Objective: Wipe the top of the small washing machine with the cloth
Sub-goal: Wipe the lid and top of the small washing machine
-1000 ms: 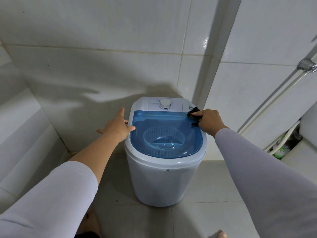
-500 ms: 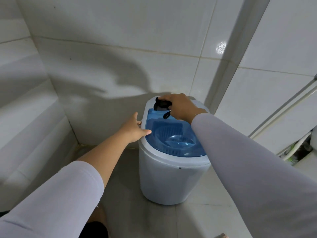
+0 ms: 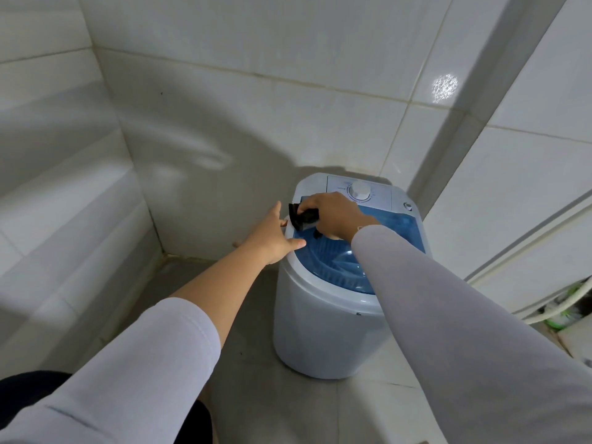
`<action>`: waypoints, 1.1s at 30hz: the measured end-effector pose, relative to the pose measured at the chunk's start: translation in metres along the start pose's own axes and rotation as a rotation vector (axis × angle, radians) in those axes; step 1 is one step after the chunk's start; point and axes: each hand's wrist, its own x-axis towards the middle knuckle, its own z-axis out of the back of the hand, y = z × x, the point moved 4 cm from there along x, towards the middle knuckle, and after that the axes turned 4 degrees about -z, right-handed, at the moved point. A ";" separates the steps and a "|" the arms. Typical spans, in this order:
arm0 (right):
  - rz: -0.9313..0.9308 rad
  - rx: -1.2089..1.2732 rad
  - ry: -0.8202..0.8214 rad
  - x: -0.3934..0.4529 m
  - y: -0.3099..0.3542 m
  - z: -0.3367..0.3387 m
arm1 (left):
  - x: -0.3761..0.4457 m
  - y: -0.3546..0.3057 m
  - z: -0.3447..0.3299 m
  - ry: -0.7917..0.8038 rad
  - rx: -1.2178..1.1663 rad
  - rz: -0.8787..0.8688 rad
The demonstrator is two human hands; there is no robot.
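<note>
A small white washing machine (image 3: pixel 320 325) stands on the tiled floor against the wall, with a clear blue lid (image 3: pixel 394 229) and a white dial (image 3: pixel 359 191) on its back panel. My right hand (image 3: pixel 334 214) grips a black cloth (image 3: pixel 302 216) and holds it on the lid's back left corner. My left hand (image 3: pixel 274 240) rests on the machine's left rim, fingers straight, thumb lying over the lid's edge. My right sleeve hides the lid's front right part.
White tiled walls close in at the left and behind the machine. A wall corner (image 3: pixel 474 129) rises just right of it. Pipes and hoses (image 3: pixel 563 302) run low at the far right. Grey floor tiles (image 3: pixel 250 379) lie in front.
My right hand has swept the cloth from the lid's back right corner across the back to the back left corner. The left hand has stayed on the left rim. The camera view shifted left.
</note>
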 end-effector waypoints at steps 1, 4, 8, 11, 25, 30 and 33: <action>0.002 0.011 -0.009 0.000 -0.001 0.000 | 0.001 0.000 0.000 -0.001 0.016 -0.003; 0.002 0.018 -0.026 0.000 -0.002 0.000 | 0.001 0.001 0.000 -0.008 0.049 -0.002; -0.022 0.070 -0.044 -0.005 -0.009 0.006 | 0.001 0.003 0.001 -0.013 0.058 -0.005; -0.048 0.076 -0.050 -0.014 -0.018 0.010 | 0.002 0.004 0.000 -0.012 0.052 -0.012; -0.166 0.160 -0.108 -0.043 -0.064 0.016 | -0.001 -0.001 0.001 -0.030 0.109 -0.021; -0.215 0.195 -0.140 -0.052 -0.083 0.018 | -0.003 -0.004 0.002 -0.036 0.125 -0.010; -0.235 0.192 -0.143 -0.059 -0.094 0.019 | -0.006 -0.008 0.002 -0.044 0.129 -0.007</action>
